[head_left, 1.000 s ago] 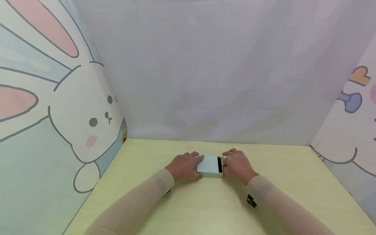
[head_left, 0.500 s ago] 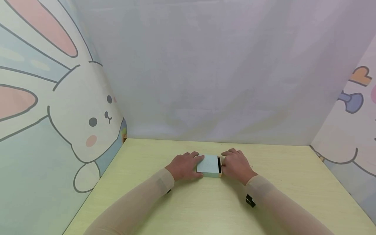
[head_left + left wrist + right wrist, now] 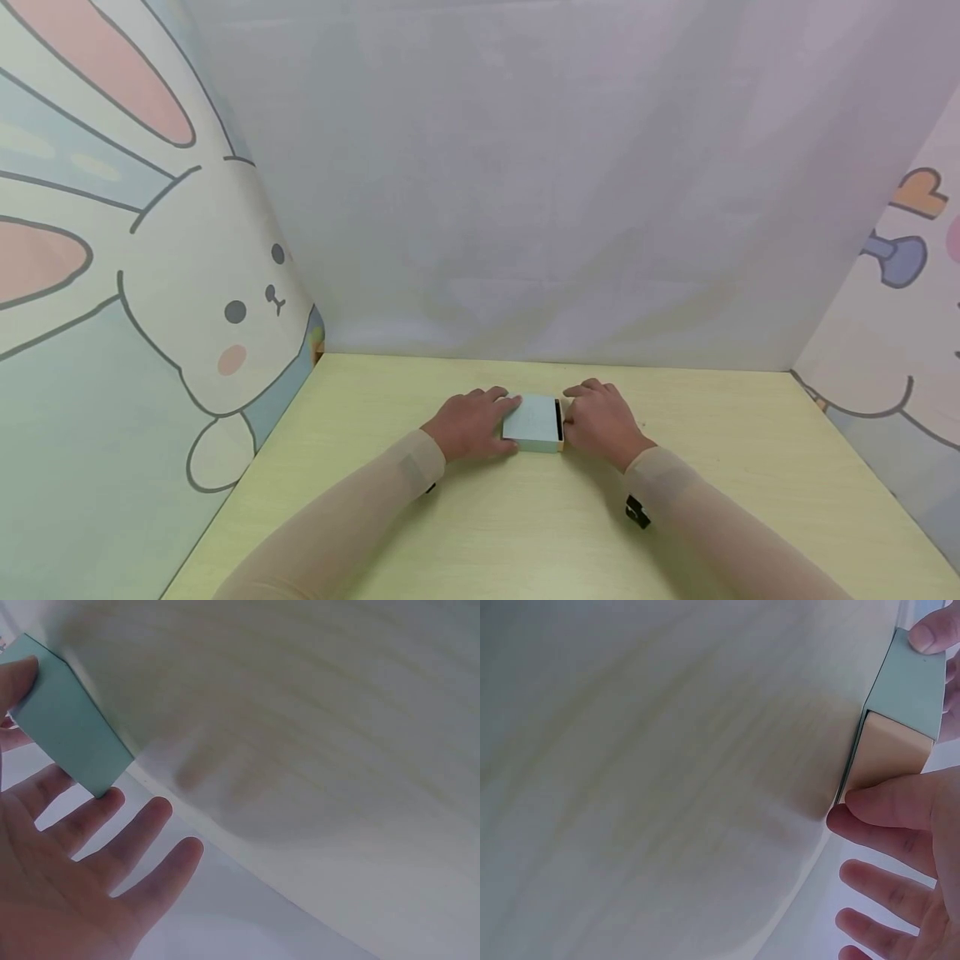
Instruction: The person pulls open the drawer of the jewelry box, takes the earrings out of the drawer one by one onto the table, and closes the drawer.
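A flat, pale green drawer box point(image 3: 534, 417) lies on the table. Its tan inner drawer point(image 3: 889, 754) sticks a little out of the sleeve's right end, with a narrow dark strip of the inside showing in the head view. My left hand point(image 3: 468, 423) holds the sleeve from the left, thumb on the near side point(image 3: 71, 724) and a finger over the top; the other fingers are spread. At the drawer's outer end, my right hand point(image 3: 600, 425) pinches with thumb and index finger, while its remaining fingers stay apart from the box. The pinched spot is partly covered by the thumb.
The light wooden table point(image 3: 480, 533) ends at a pale grey curtain point(image 3: 510, 208) behind the box. A rabbit-printed panel point(image 3: 202, 292) stands on the left, another printed panel point(image 3: 885, 333) on the right. Small black pieces point(image 3: 637, 512) show beneath the sleeves.
The right hand has moved slightly left, and the drawer has slid further into the sleeve, narrowing the dark gap. The left hand and the sleeve have stayed in place.
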`<state>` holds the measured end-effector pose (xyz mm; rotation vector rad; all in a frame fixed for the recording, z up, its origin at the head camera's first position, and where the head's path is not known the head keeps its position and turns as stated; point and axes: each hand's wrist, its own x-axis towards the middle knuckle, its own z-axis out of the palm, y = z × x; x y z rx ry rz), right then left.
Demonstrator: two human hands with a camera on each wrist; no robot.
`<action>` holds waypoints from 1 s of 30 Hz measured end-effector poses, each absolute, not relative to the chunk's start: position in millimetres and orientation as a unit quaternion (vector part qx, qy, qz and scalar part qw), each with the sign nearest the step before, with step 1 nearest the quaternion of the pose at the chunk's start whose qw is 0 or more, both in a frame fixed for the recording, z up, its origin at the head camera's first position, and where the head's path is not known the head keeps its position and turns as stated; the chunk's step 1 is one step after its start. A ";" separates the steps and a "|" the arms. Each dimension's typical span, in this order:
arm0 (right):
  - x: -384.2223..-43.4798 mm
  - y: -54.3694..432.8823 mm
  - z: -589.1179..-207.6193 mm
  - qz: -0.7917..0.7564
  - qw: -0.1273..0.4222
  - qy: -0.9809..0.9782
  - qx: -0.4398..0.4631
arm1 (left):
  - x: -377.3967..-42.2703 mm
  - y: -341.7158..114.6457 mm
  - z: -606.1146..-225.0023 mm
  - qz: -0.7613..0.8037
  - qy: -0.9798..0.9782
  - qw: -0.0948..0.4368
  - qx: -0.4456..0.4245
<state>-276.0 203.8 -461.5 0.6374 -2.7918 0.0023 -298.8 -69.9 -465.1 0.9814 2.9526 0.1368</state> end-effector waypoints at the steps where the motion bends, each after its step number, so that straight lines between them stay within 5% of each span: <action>1: -275.9 203.6 -461.3 0.002 0.139 -0.965 0.221 | -298.7 -70.0 -465.0 0.044 0.948 0.014 0.315; 30: -278.6 193.3 -464.6 -0.012 0.137 -0.965 0.224 | -300.3 -71.8 -466.4 0.032 0.948 0.011 0.317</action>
